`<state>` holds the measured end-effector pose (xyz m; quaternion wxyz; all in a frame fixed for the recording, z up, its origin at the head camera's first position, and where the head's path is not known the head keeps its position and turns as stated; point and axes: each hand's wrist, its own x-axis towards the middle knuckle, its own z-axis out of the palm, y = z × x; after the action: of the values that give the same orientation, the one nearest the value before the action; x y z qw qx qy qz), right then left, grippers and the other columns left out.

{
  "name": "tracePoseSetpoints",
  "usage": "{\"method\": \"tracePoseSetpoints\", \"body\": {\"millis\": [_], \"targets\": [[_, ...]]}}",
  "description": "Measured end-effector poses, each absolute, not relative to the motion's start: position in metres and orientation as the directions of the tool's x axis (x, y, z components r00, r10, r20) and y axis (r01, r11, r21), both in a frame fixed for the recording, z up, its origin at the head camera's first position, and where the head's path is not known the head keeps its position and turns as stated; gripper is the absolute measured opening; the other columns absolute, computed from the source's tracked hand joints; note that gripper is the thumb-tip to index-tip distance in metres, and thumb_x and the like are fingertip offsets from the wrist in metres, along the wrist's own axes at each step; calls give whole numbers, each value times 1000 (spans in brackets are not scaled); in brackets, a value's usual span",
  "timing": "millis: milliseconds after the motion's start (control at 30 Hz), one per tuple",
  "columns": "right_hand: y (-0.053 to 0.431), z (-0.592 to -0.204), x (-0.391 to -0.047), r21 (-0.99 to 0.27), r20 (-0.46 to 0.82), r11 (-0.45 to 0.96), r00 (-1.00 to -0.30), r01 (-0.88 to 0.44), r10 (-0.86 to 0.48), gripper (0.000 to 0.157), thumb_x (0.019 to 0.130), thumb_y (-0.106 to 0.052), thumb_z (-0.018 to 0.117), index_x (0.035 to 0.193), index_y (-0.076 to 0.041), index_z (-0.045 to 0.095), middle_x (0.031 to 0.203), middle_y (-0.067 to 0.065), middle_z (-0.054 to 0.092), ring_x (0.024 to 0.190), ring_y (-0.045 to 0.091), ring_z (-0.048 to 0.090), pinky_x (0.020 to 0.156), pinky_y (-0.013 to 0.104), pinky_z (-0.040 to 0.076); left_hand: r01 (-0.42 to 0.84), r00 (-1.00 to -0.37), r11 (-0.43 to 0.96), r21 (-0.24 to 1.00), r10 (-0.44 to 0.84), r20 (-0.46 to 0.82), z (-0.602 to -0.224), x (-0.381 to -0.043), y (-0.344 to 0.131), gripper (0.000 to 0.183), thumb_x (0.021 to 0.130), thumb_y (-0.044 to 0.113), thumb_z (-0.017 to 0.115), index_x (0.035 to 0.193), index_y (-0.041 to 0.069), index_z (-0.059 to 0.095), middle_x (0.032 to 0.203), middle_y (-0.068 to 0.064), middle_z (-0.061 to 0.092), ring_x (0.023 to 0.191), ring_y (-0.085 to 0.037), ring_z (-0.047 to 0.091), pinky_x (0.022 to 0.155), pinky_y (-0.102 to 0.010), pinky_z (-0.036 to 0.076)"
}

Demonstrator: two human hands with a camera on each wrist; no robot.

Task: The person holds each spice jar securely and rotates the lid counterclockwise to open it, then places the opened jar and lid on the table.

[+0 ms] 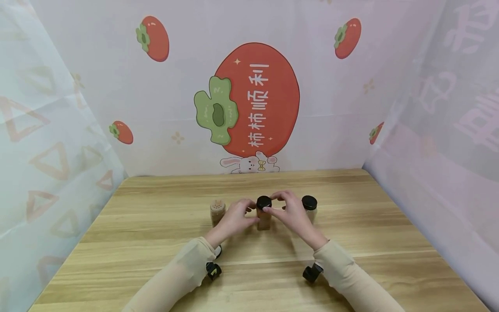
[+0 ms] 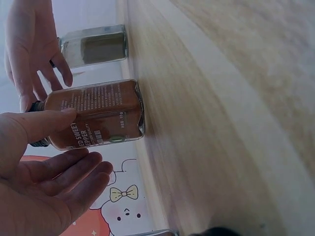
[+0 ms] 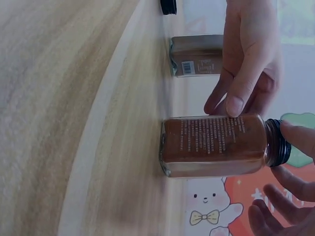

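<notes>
A square glass spice jar [image 1: 263, 222] of reddish-brown powder stands upright between both hands, its black cap [image 1: 264, 202] on. My right hand [image 1: 290, 212] pinches that cap between thumb and forefinger, the other fingers held off to the side. My left hand [image 1: 237, 216] is at the jar's left side. In the left wrist view, its thumb [image 2: 49, 120] reaches over the printed jar [image 2: 110, 110], while the other fingers [image 2: 74, 182] extend loosely beside it. Label print shows in the right wrist view on the jar [image 3: 211, 142].
Left of the hands stands an uncapped jar [image 1: 217, 209] with a holed shaker top. A loose black lid [image 1: 218, 251] lies nearer, partly behind the left sleeve. On the right is another black-capped jar [image 1: 309, 203]. Printed cloth [image 1: 323, 130] walls the wooden table [image 1: 163, 203].
</notes>
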<state>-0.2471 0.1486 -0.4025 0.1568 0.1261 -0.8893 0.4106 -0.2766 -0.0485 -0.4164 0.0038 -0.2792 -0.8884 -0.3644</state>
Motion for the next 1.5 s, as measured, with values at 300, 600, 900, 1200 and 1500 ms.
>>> {"method": "tracePoseSetpoints", "body": {"millis": [300, 600, 900, 1200, 1500], "targets": [[155, -398, -251, -656, 385, 617, -896, -435, -222, 36, 83, -22, 74, 113, -5, 64, 119, 13, 59, 107, 28, 58, 81, 45, 56, 501, -843, 584, 639, 495, 209, -416, -276, -48, 34, 83, 20, 73, 111, 4, 62, 112, -12, 65, 101, -27, 62, 87, -38, 53], [169, -400, -264, -652, 352, 554, -854, -518, -383, 34, 88, -25, 67, 118, -9, 62, 124, 10, 57, 114, 28, 56, 85, 37, 56, 525, -830, 577, 626, 510, 226, -416, -277, -49, 34, 82, 20, 74, 110, 4, 63, 111, -12, 65, 100, -29, 62, 86, -38, 53], [172, -399, -266, -643, 351, 538, -835, -544, -424, 35, 89, -25, 66, 120, -9, 61, 125, 10, 56, 113, 31, 57, 86, 40, 55, 525, -832, 589, 615, 508, 224, -416, -277, -48, 34, 82, 21, 74, 110, 4, 63, 110, -11, 66, 100, -28, 62, 85, -37, 53], [174, -397, -267, -631, 327, 561, -839, -536, -434, 33, 91, -24, 63, 122, -13, 61, 126, 7, 55, 116, 26, 57, 87, 39, 54, 527, -829, 577, 624, 512, 227, -415, -276, -49, 34, 82, 20, 74, 110, 4, 63, 110, -12, 66, 100, -28, 62, 85, -38, 53], [176, -397, -267, -644, 275, 566, -846, -515, -457, 32, 94, -23, 59, 125, -16, 59, 128, 7, 53, 119, 28, 54, 92, 41, 52, 533, -825, 572, 624, 515, 232, -416, -277, -49, 34, 83, 20, 73, 111, 4, 63, 110, -12, 66, 100, -28, 62, 86, -37, 53]]}}
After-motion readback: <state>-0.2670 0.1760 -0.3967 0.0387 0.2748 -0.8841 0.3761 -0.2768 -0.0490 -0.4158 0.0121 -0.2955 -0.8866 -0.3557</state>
